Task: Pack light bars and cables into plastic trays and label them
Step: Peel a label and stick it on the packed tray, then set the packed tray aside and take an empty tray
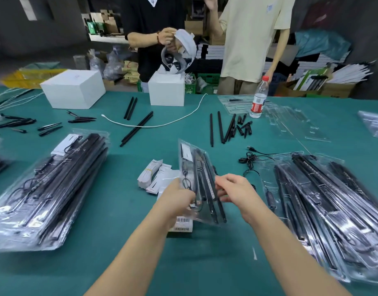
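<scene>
**benchwatcher:** Green mat [183, 263], stacks both sides. Left hand [179, 199] and right hand [237, 193] pinch a clear plastic tray of black light bars [202, 184], tilted above the white labels [156, 178].

**tapegun:** Flimsy tray could flex, bars pop out.

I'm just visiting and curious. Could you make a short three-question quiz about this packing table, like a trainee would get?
1. True or false: both hands grip the clear plastic tray of black light bars.
2. On which side of the person's left hand lies the pile with white labels on top: A left, B right?
3. What colour is the cap of the clear water bottle?

Key: 1 true, with the right hand at its other edge; 2 A; 3 red.
</scene>
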Demonstrator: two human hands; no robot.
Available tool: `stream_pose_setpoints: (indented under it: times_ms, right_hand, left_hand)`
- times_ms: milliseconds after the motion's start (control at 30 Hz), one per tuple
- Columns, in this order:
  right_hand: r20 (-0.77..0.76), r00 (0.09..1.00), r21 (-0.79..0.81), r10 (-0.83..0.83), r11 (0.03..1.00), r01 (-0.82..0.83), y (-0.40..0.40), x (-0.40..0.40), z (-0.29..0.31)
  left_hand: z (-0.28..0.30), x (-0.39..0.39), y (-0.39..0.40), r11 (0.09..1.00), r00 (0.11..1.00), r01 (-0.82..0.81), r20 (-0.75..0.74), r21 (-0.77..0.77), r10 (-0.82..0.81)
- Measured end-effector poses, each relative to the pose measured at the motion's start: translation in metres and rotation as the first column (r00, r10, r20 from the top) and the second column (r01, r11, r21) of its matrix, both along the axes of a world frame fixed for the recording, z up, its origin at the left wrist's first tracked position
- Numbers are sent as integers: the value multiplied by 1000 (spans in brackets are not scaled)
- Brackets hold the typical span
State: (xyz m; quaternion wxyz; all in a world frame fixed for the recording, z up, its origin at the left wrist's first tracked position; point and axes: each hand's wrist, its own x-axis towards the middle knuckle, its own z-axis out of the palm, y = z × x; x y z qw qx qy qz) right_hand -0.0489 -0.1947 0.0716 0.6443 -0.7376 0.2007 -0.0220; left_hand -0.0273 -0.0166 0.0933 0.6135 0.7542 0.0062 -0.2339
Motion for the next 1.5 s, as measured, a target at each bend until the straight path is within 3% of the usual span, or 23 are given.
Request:
stream_pose_setpoints:
  times_ms: [67,133,300,400,433,500,600,733,867,1167,1333,1400,1500]
  right_hand:
    - [-19,998,-194,-68,979,63,-5,-1,-16]
    - [-27,996,-248,-80,966,71,-7,-2,-30]
    - [23,992,-413,-122,903,120,-11,-7,-52]
    - [57,996,-631,-74,770,93,-14,-18,-72]
    - [67,997,-696,-48,713,81,-14,-23,-80]
    - [111,994,-816,21,573,79,-12,-31,-94]
    - [130,989,-900,70,428,88,-8,-34,-103]
    - [128,990,-908,59,410,93,-7,-32,-103]
    - [134,989,-907,58,409,98,-7,-33,-104]
    - [135,989,-895,62,437,95,-9,-35,-104]
    - [135,989,-887,61,453,93,-9,-35,-104]
    - [133,989,-886,66,455,89,-9,-35,-104]
    - [133,989,-882,66,462,88,-9,-34,-103]
  left_hand:
    - [-7,11,7,995,986,-101,-138,-19,97]
    - [-14,18,11,987,969,-145,-211,-71,127]
    - [-23,26,22,989,987,-97,-137,-113,81]
    - [-17,34,46,992,996,-87,-30,-94,84]
    - [-12,37,58,997,996,-68,59,-39,70]
    - [1,46,92,968,944,-90,331,233,8]
    - [21,59,148,819,818,-241,563,521,-117]
    - [28,68,193,640,766,-380,615,668,-188]
    - [14,73,211,530,850,-323,487,784,-201]
    - [-40,84,199,634,907,-235,401,737,-130]
    - [-56,88,198,617,943,-168,307,769,-126]
    - [-59,89,199,565,958,-125,248,815,-145]
    - [-64,89,194,386,969,-72,156,920,-193]
